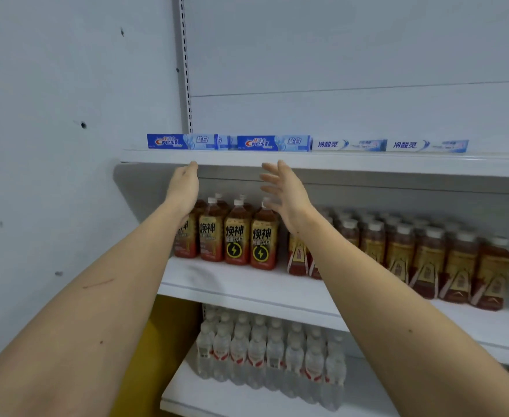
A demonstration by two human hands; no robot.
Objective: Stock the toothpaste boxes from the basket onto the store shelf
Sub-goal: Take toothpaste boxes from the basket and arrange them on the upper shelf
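White metal shelving [367, 164] fills the wall ahead, three tiers of it, bolted to a pale back panel with a slotted upright running up the left side. Lowest down sits a shrink-wrapped block of clear water bottles [270, 353], crowded together on the bottom tier. Above them, the middle tier carries two groups of amber drink bottles: a long bank with white caps [422, 257] stretching off to the right, and a shorter cluster with lightning-bolt labels [235, 236] at the left.

On the top tier the toothpaste boxes stand on their long edges in a row along the front lip. Two blue Crest boxes, one at the far left [182, 141] and one beside it [273, 143], are followed by two white-and-blue boxes [349, 145] [427, 145] to the right. Something blue shows in the gap between the Crest pair, probably another box behind, though it is too hidden to be sure.

Both bare arms reach up toward that top tier. Left hand [183, 185] is flat-fingered, its tips at the shelf's front edge below the first Crest box, holding nothing. Right hand [282, 188] hovers just under the lip, fingers spread and slightly blurred, likewise holding nothing.
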